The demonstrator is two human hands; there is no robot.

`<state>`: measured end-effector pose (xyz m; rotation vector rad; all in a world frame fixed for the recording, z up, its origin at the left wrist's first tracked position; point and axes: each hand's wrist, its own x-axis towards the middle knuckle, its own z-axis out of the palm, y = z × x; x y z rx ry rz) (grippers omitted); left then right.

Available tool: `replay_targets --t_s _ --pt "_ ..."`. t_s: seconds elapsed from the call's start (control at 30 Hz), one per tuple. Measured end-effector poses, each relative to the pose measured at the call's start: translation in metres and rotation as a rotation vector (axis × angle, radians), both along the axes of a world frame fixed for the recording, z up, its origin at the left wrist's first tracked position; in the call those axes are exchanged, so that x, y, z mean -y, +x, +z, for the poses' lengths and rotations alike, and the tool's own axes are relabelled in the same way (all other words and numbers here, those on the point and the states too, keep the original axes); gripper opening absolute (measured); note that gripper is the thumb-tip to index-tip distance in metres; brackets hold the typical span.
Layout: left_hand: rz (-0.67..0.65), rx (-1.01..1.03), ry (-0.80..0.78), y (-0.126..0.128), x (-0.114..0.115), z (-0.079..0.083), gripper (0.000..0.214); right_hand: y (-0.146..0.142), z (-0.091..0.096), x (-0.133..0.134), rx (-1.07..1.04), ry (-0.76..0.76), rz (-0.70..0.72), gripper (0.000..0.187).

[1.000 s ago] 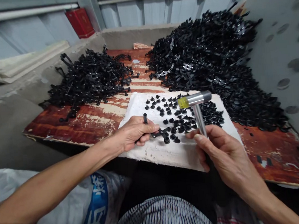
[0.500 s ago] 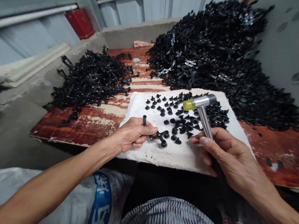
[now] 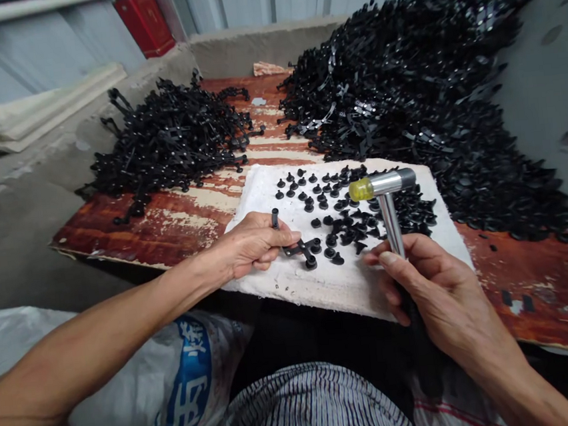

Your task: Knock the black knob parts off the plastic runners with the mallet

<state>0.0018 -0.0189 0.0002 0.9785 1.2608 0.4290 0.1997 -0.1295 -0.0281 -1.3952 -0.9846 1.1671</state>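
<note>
The right hand (image 3: 426, 283) grips a hammer (image 3: 391, 219) near the top of its dark handle, the thumb laid against the metal shaft, the forefinger reaching out to the left and the other fingers curled loosely round. The hammer's long axis runs from the head down towards the lower right, leaning a little from upright in the view; the head lies crosswise, nearly level, its yellow face pointing left and its dark face right. It hangs in front of a white pad (image 3: 334, 292) strewn with small black studs (image 3: 348, 228). The left hand (image 3: 249, 243), at the pad's left side, pinches a jointed black part (image 3: 303, 246) between thumb and forefinger, the other fingers folded under. One end of this part sticks up above the forefinger; from the thumb tip, two short arms spread, one pointing right and one towards the lower right, each with a round end. Whether those ends touch the pad cannot be told. Beyond, on the worn red-brown tabletop (image 3: 185, 226), lie a smaller black heap (image 3: 171, 137) at left and a larger black heap (image 3: 402, 88) at right.
</note>
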Motion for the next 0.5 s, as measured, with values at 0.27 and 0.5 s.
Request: replay_targets --t_s 0.27,0.5 --pt "-0.006 -0.003 0.011 0.0007 -0.0005 -0.0025 0.020 0.0008 -0.0013 0.0033 0.022 0.004 0.011 0.028" --pt "-0.020 -0.014 -0.020 0.0015 -0.0021 0.0000 0.020 0.0015 -0.0011 0.0038 0.059 -0.015 0.032 0.027"
